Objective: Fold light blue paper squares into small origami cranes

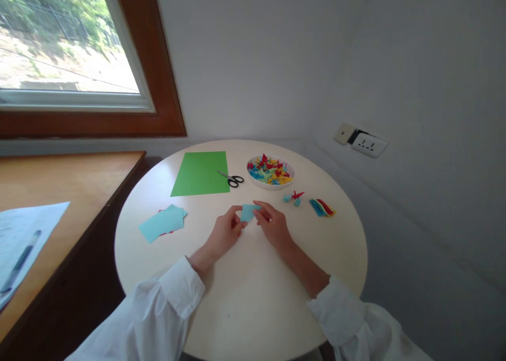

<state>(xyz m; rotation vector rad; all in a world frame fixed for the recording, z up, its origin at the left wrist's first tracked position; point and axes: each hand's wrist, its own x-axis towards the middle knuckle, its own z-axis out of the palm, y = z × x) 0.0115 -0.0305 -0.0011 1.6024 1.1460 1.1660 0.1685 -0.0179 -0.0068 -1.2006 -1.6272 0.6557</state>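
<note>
A small light blue piece of paper (249, 212) is held just above the middle of the round white table (253, 308). My left hand (226, 228) pinches its left edge between thumb and fingers. On the other side, my right hand (273, 224) grips the right edge, its fingertips over the paper's upper right corner. Whether the paper carries a fold, I cannot tell. Right of my right hand lie a few small folded paper figures (297, 195), red and light blue.
Light blue and red sheets (164, 223) lie at left. Scissors (234, 180) overlap a green sheet (201, 172) behind. A white bowl (272, 186) holds many coloured paper figures. Coloured paper strips (321, 207) rest at right. A wooden desk (79, 176) with papers (35, 229) stands at far left.
</note>
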